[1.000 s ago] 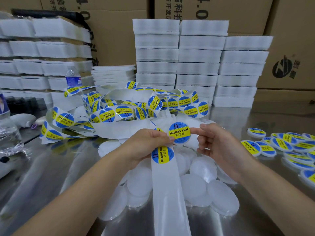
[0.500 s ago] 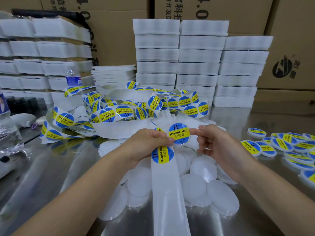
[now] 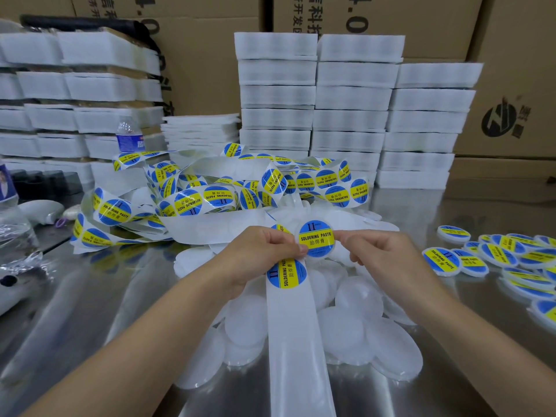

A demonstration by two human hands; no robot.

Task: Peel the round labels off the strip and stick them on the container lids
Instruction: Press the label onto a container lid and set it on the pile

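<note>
The left hand [image 3: 264,254] has its grip closed on the held lid [image 3: 304,226]. Its thumb tip presses the round label [image 3: 316,239] near 7 o'clock on the lid face, and the other fingers curl behind. The right hand [image 3: 379,254] pinches the same lid by its 3 o'clock edge with its fingertips. The label sits on the lid with its text level and a thin white rim around it. Whether it is flat all over cannot be told.

The first risk lies in that pressure. It falls at one edge only, so rubbing inward from there would likely trap a bubble or crease. The right pinch has little rim to hold; a slip would drop the lid into the bare lids [image 3: 356,296] heaped at 6 o'clock, among the unlabelled ones.

The strip [image 3: 298,341] comes out from under the left hand and runs to 6 o'clock. The next label [image 3: 286,273] sits just beside the thumb at 7 o'clock. If the palm drags across it, its edge could lift and catch skin or fold on itself.

Farther out, from 10 to 12 o'clock, the tangle of strip [image 3: 210,200] lies looped over itself on the desk [image 3: 90,326]. A hard pull could snag it, twist the backing or drag loops across the lids. The water bottle [image 3: 130,136] stands behind it at 10 o'clock, and a sharp tug might tip it. The finished lids [image 3: 445,260] lie well apart at 3 to 4 o'clock. A careless toss there could land on printed faces and scuff them.
</note>
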